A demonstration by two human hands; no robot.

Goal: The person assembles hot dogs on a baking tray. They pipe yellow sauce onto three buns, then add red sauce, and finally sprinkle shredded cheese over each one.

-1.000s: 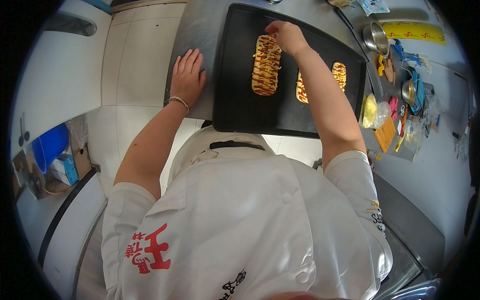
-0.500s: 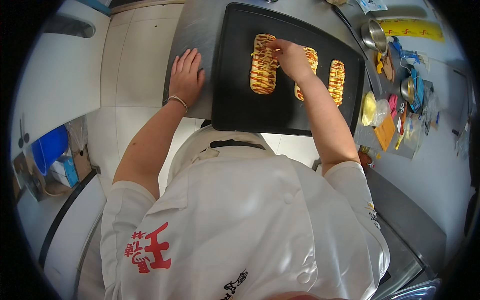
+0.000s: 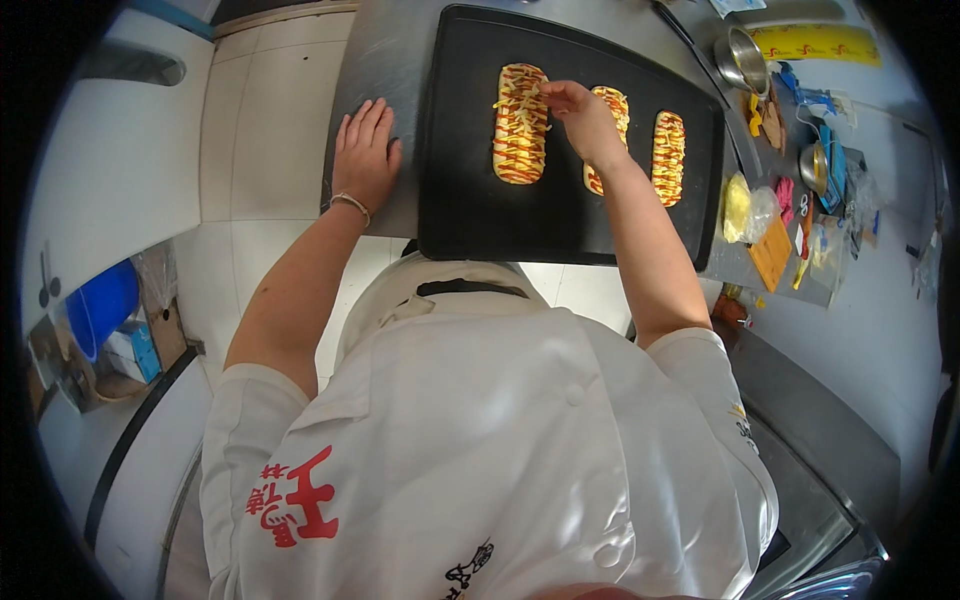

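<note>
Three long, flat breads lie on a black baking tray [image 3: 470, 215]: a left bread [image 3: 520, 150], a middle bread [image 3: 610, 98] partly hidden by my wrist, and a right bread [image 3: 668, 158]. Orange-red and yellowish sauce stripes and pale shreds cover their tops. My right hand [image 3: 583, 120] hovers beside the upper right edge of the left bread. Its thumb and fingers are pinched together; whatever is between them is too small to make out. To the left of the tray, my left hand [image 3: 367, 155] rests flat on the steel table [image 3: 385, 60], fingers stretched out.
Right of the tray are a long dark-handled tool [image 3: 690, 45], a steel bowl [image 3: 742, 62], a yellow bag [image 3: 737, 208], a small wooden board [image 3: 770, 256] and a second metal bowl [image 3: 814, 168]. A blue container [image 3: 103, 308] sits low at far left.
My right fingertips have shifted from over the left bread to its right edge, still pinched. The left hand stays flat in place. The whole view has shifted slightly.
</note>
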